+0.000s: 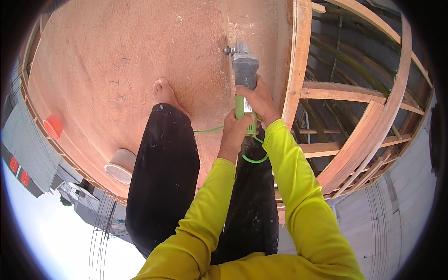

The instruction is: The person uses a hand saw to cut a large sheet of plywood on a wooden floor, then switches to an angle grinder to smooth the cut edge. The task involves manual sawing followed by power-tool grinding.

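Both my hands are wrapped round a green and dark grey angle grinder (244, 74). My right hand (261, 100) grips its body near the middle, fingers over the dark part. Lower down, my left hand (234, 132) closes on the rear end of the green handle. The grinder's metal head points away from me, its spindle turned to the left, close to a seam in the plywood sheet (200, 28). Whether the disc touches the wood I cannot tell. A green power cord (254, 161) loops from the tool's rear and runs left behind my leg.
Right of the plywood lies an open timber frame (343, 91) with gaps over dark poles below. A pale bucket (122, 164) lies on its side at the left, with an orange container (53, 126) beyond. Several nails (123, 97) are scattered near my bare foot (166, 93).
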{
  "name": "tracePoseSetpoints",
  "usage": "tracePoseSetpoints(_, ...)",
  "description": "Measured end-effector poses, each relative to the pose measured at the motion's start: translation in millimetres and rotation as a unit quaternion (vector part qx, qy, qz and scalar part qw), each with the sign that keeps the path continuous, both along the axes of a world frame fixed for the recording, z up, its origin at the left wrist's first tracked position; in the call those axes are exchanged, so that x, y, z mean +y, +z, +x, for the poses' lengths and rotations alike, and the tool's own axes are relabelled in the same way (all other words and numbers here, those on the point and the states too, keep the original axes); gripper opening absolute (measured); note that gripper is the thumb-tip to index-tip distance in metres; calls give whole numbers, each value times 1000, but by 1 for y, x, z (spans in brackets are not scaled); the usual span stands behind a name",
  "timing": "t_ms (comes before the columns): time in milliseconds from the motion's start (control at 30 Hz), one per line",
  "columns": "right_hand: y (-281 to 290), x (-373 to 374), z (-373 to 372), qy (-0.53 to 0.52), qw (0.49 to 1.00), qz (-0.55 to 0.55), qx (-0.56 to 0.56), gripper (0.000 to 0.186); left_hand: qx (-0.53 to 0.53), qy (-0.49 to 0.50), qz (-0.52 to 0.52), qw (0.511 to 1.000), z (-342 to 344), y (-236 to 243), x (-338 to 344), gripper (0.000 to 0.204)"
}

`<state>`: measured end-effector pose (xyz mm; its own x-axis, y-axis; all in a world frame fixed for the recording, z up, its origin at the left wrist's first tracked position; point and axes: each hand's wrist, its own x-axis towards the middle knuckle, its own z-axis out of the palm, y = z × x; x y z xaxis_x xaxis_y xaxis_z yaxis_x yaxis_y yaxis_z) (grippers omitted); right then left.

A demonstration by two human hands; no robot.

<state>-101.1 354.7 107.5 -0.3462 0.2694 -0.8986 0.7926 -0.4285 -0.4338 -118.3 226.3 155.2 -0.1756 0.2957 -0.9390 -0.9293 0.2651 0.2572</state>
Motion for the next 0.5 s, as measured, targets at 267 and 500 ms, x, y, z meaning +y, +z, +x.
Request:
tracePoseSetpoints(267,1,0,-15,-86,993,-67,44,63,-10,36,1,999,-9,3,3,46)
tracePoseSetpoints(500,-8,-23,22,-76,996,-37,19,62,-12,77,-6,997,29,5,-16,36)
